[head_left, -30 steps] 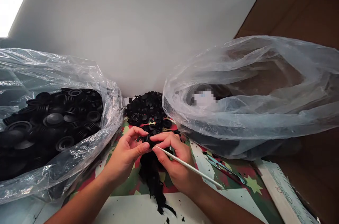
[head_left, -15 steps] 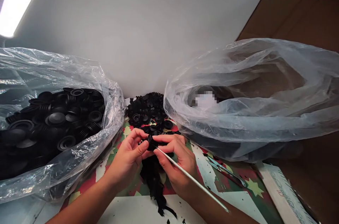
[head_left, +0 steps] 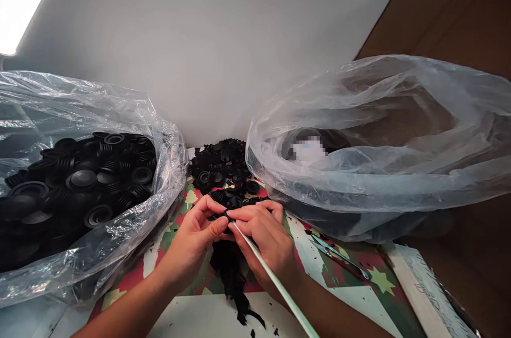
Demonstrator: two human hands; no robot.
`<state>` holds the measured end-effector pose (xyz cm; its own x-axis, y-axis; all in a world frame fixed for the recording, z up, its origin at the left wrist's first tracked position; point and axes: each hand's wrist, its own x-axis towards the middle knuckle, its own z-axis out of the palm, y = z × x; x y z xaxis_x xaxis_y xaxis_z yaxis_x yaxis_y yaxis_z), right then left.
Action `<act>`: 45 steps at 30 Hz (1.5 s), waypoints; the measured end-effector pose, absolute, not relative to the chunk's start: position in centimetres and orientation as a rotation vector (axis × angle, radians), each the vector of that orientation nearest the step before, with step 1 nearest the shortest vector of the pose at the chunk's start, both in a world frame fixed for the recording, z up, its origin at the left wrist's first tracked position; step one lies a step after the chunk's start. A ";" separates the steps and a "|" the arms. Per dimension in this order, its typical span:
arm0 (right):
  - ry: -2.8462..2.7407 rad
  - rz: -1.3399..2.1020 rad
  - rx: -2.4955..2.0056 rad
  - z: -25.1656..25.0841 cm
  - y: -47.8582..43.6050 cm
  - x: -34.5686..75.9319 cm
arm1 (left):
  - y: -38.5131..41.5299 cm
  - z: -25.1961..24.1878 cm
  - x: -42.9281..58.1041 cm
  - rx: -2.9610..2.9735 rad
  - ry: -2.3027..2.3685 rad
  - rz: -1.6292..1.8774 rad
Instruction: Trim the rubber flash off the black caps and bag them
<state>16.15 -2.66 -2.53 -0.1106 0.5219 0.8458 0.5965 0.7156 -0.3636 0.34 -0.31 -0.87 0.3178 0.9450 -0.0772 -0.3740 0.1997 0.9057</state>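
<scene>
Between the fingertips of my left hand [head_left: 195, 237] is pinched a small black rubber part [head_left: 229, 215], mostly covered by fingers. My right hand [head_left: 265, 237] grips a thin whitish stick [head_left: 275, 280]. The stick's far tip meets the rubber part, and its other end slants down to the right toward me. The right index finger also presses against the part. Just beneath both hands lies a clump of black rubber scraps [head_left: 233, 279] on the table. Behind the fingers is a heap of black rubber pieces [head_left: 223, 159], some of them round.
On the left, a clear plastic bag [head_left: 167, 167] holds many black ribbed rubber caps [head_left: 82, 181]. Another clear bag [head_left: 359, 189] gapes at the right, with a blurred white patch inside. A slim metal tool [head_left: 339, 255] and a cardboard strip [head_left: 415, 285] lie at right on the patterned cover.
The stick has swung, its near end moving left and closer to me. My right hand has rolled over, and its fingers now hide more of the black rubber part.
</scene>
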 end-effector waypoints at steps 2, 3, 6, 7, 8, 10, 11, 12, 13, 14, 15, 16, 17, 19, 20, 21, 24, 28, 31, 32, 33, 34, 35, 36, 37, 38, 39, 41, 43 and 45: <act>-1.736 -0.090 -0.964 -2.6 -1.9 16.7 | -0.2 -0.9 0.0 1.015 0.729 1.020; -1.704 -0.067 -1.023 -2.7 -1.4 17.2 | -0.2 -0.9 -0.1 1.049 0.715 1.004; -1.631 0.037 -1.251 -3.3 0.2 19.1 | 0.1 -0.5 -0.6 1.055 0.702 0.985; -1.643 0.093 -1.320 -3.6 0.7 19.6 | 0.2 -0.3 -0.7 1.023 0.700 0.996; -1.661 0.138 -1.378 -3.8 1.0 20.0 | 0.4 -0.2 -0.8 0.988 0.693 1.011; -1.715 0.206 -1.458 -3.9 1.2 20.4 | 0.7 0.0 -1.0 0.919 0.667 1.050; -1.743 0.230 -1.476 -3.9 1.2 20.3 | 0.8 0.0 -1.1 0.890 0.649 1.070; -1.771 0.255 -1.480 -3.8 1.0 20.1 | 0.9 0.0 -1.2 0.864 0.632 1.085; -1.794 0.284 -1.471 -3.7 0.8 19.9 | 1.0 -0.1 -1.2 0.842 0.617 1.095; -1.812 0.318 -1.455 -3.6 0.6 19.7 | 1.0 -0.1 -1.1 0.823 0.606 1.099; -1.823 0.351 -1.436 -3.4 0.4 19.5 | 0.9 -0.2 -1.1 0.809 0.595 1.098; -1.826 0.377 -1.420 -3.3 0.3 19.3 | 0.9 -0.2 -1.0 0.800 0.585 1.095; -1.821 0.396 -1.410 -3.2 0.2 19.2 | 0.8 -0.3 -1.0 0.795 0.576 1.089; -1.794 0.414 -1.408 -3.1 0.1 19.1 | 0.7 -0.3 -0.9 0.783 0.563 1.076; -1.774 0.419 -1.414 -3.1 0.1 19.1 | 0.6 -0.4 -0.8 0.778 0.560 1.071; -1.751 0.427 -1.420 -3.1 0.1 19.2 | 0.6 -0.4 -0.8 0.774 0.561 1.067; -1.684 0.481 -1.433 -3.1 0.1 19.3 | 0.6 -0.5 -0.9 0.778 0.569 1.062; -1.611 0.580 -1.439 -3.0 0.0 19.2 | 0.5 -0.7 -1.0 0.826 0.568 1.068; -1.600 0.619 -1.435 -2.9 -0.1 19.0 | 0.2 -0.8 -0.9 0.863 0.565 1.076; -1.607 0.623 -1.431 -2.9 -0.1 18.9 | 0.1 -0.8 -0.8 0.872 0.568 1.077; -1.615 0.617 -1.425 -3.0 -0.1 18.8 | 0.0 -0.8 -0.7 0.883 0.580 1.079; -1.623 0.601 -1.418 -3.1 -0.1 18.8 | 0.0 -0.7 -0.7 0.910 0.605 1.086; -1.628 0.574 -1.407 -3.3 -0.1 18.8 | 0.1 -0.4 -0.8 0.974 0.647 1.095; -1.632 0.541 -1.393 -3.5 -0.1 18.8 | 0.2 0.0 -1.0 1.080 0.711 1.111; -1.633 0.504 -1.373 -3.8 -0.1 18.8 | 0.5 0.5 -1.4 1.227 0.802 1.139; -1.631 0.470 -1.348 -4.1 -0.1 18.7 | 0.8 1.3 -2.0 1.420 0.920 1.171; -1.631 0.443 -1.319 -4.4 -0.1 18.7 | 1.1 2.2 -2.7 1.625 1.069 1.217; -1.640 0.424 -1.267 -4.7 -0.2 18.7 | 1.8 4.5 -4.2 2.000 1.452 1.290; -1.659 0.440 -1.242 -4.7 -0.5 18.6 | 2.3 7.0 -5.7 2.199 1.923 1.172; -1.674 0.466 -1.241 -4.3 -0.8 18.6 | 2.6 9.2 -6.7 2.222 2.295 0.988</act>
